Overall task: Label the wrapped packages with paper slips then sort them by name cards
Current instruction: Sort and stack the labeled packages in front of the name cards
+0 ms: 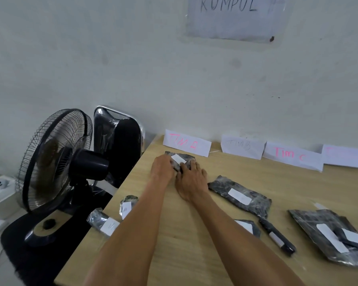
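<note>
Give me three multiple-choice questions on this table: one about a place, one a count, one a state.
1. The package under the left hand and right hand lies before which card?
A) the Tim C card
B) the TIM A card
C) the TIM B card
2. How many name cards stand along the wall?
A) two
B) four
C) six
3. That package is:
A) bare of any slip
B) torn open
C) labelled with a white slip

Answers:
1 B, it lies just before that card.
2 B, four white cards show there.
3 C, the slip lies on its top.
</note>
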Demonstrator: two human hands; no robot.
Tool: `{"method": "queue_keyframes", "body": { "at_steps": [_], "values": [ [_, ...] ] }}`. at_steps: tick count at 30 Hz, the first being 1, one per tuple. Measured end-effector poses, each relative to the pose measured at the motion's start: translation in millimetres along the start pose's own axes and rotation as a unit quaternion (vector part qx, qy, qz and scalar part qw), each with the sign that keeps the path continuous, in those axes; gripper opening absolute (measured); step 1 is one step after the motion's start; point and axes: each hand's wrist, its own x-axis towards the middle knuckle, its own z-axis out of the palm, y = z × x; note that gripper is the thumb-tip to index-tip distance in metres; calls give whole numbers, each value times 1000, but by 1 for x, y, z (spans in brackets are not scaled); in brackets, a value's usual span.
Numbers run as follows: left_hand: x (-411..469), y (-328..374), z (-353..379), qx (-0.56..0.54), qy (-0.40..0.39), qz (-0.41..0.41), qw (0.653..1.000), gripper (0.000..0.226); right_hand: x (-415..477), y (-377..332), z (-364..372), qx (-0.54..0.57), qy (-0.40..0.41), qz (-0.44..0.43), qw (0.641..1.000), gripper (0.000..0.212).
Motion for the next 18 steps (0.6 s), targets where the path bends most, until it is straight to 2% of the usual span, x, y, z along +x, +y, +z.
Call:
{"method": "queue_keyframes", "body": {
  "at_steps": [3,6,8,12,15,18],
  "values": [
    [-13,-7,-8,-39,19,29,999,38,-5,0,-1,28,-6,-5,1000,56],
    [-25,-14,-22,-54,43,43,997,34,-10,-2,-8,28,16,-12,999,58],
    [-33,-20,-37,-47,40,29,998,30,-16,-7,-12,10,40,-24,999,50],
    [-50,-39,-72,-28,48,-38,998,22,-38,-25,-12,47,24,-91,995,36],
    [-69,-55,-97,-3,82,-115,990,20,-64,-49,-11,137,15,-131,982,36],
    [-94,-65,-116,19,70,-198,978,15,-86,-77,-12,230,-21,-127,965,38]
  ]
}}
